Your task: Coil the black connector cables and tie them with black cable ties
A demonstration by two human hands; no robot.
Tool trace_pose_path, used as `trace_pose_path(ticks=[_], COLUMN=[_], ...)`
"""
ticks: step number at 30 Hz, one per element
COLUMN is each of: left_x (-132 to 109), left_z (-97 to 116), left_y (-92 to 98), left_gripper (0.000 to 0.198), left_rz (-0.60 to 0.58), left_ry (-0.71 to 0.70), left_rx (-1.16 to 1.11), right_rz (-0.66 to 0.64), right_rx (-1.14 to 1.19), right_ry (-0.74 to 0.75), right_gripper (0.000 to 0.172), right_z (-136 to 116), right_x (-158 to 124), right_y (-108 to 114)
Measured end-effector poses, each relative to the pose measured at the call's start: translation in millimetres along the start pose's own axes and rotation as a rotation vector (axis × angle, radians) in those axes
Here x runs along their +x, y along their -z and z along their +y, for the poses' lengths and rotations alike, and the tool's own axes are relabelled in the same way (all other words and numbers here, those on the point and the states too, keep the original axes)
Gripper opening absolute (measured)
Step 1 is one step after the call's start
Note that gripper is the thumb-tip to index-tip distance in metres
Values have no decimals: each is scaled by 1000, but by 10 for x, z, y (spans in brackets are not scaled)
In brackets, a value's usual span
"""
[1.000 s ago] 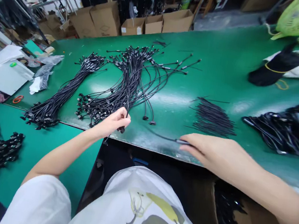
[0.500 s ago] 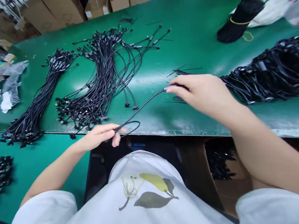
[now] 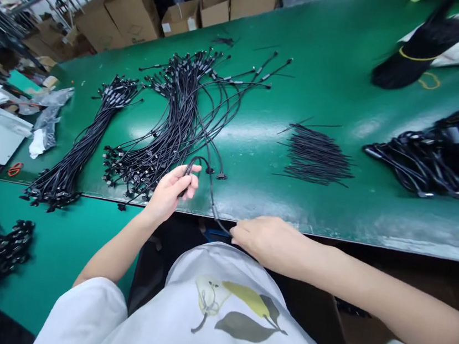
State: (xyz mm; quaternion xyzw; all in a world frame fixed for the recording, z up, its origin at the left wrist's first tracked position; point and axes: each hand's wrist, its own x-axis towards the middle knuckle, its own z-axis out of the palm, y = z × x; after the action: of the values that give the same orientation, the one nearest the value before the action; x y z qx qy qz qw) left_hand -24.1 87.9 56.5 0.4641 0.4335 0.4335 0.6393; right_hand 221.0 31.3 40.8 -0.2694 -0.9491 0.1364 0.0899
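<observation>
My right hand [image 3: 265,240] has come down to the front edge of the green tabletop [image 3: 324,217], pinching one end of a black cable [image 3: 212,195] whose other end curls inside my closed left hand [image 3: 170,192], beside the fanned cable bundle [image 3: 175,98].

The right hand [image 3: 266,242] could pass up the green workbench [image 3: 344,58], between the looped cable bundle [image 3: 178,115] and the short black wires [image 3: 315,154]; further right, the tangled cable heap [image 3: 436,158] stands in the way.
</observation>
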Motion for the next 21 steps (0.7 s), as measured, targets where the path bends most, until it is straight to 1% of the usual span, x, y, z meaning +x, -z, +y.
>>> trace_pose_path(ticks=[3, 5, 7, 9, 11, 13, 15, 17, 18, 19, 20, 21], left_x=[51, 43, -4, -76, -144, -184, -192, -178, -167, -159, -153, -153], left_z=[-73, -111, -133, -134, -125, -124, -139, -167, -181, -196, -210, -226], left_y=[-19, -27, -60, -109, -148, -157, -140, -124, -125, -132, -147, -168], left_gripper=[36, 36, 34, 30, 30, 33, 32, 31, 31, 31, 31, 33], left_rz=[12, -13, -109, -247, -366, -418, -427, -390, -347, -290, -232, -184], left_ry=[-14, -20, -35, -39, -22, 9, 55, 82, 84, 74, 60, 50], left_rx=[69, 150, 277, 448, 556, 515, 392, 273, 211, 143, 76, 21], right_rz=[5, -11, -25, 17, 114, 231, 355, 533, 627, 704, 741, 739], right_rx=[-16, -13, 38, 124, 232, 338, 429, 492, 522, 562, 619, 699], right_ry=[6, -4, -4, -40, -105, -158, -170, -203, -229, -260, -292, -329], right_gripper=[29, 30, 30, 30, 30, 31, 32, 29, 33, 40, 45, 45], right_z=[-87, -88, -56, 13, 112, 216, 305, 367, 387, 396, 394, 379], right_x=[73, 113, 168, 232, 284, 314, 329, 351, 369, 393, 422, 454], right_y=[106, 144, 167, 190, 211, 207, 159, 66, 6, -58, -125, -192])
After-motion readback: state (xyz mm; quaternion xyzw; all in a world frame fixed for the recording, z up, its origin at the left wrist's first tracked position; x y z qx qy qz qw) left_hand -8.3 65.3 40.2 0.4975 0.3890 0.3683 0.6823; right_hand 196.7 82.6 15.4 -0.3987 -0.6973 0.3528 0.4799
